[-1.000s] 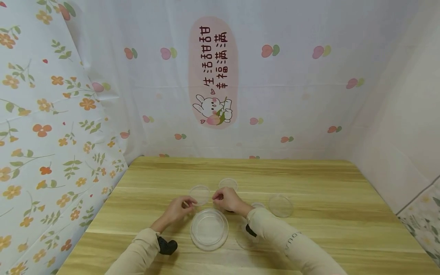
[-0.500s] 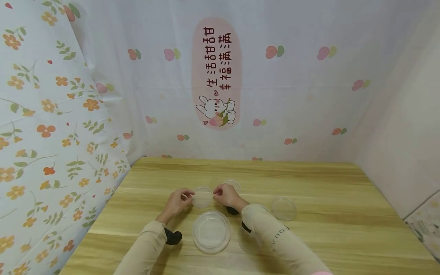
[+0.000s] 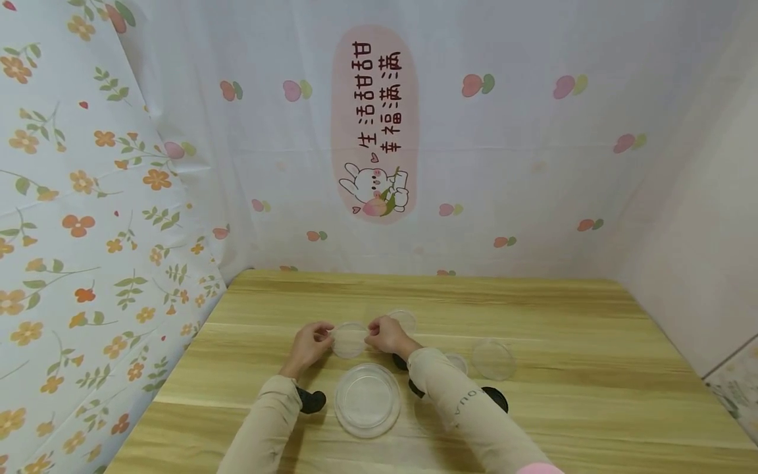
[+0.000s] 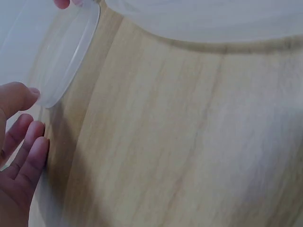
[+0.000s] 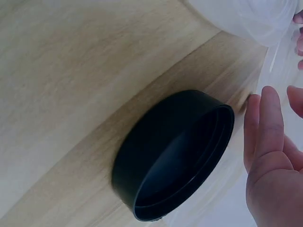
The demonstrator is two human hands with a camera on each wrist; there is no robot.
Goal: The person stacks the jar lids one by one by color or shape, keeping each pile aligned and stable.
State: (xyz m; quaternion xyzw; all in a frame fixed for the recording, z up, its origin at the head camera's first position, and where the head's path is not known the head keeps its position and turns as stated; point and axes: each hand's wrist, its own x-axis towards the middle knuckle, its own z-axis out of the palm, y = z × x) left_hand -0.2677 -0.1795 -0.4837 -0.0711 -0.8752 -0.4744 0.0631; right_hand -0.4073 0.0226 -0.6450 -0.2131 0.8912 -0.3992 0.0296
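A thin clear plastic lid (image 3: 349, 340) lies between the two hands in the head view. My left hand (image 3: 309, 345) pinches its left edge, the thumb (image 4: 21, 97) showing at the rim in the left wrist view. At the opposite edge my right hand (image 3: 392, 336) holds it with the fingertips, though the contact is out of sight in the right wrist view. Just in front of the lid stands a wider, round clear container or stacked lid (image 3: 367, 400). A black round lid (image 5: 173, 156) with a raised rim rests on the table beside the right hand.
Another clear disc (image 3: 404, 320) sits partly behind the right hand. Right of the right forearm are a small clear disc (image 3: 457, 363), a larger clear disc (image 3: 493, 360) and a black round object (image 3: 495, 398). Everything is on a wooden table (image 3: 551, 309) with a patterned cloth behind.
The right hand has closed in on the clear lid's right edge. Its forearm has shifted left, uncovering black round objects and the small clear disc. The head view has shifted slightly.
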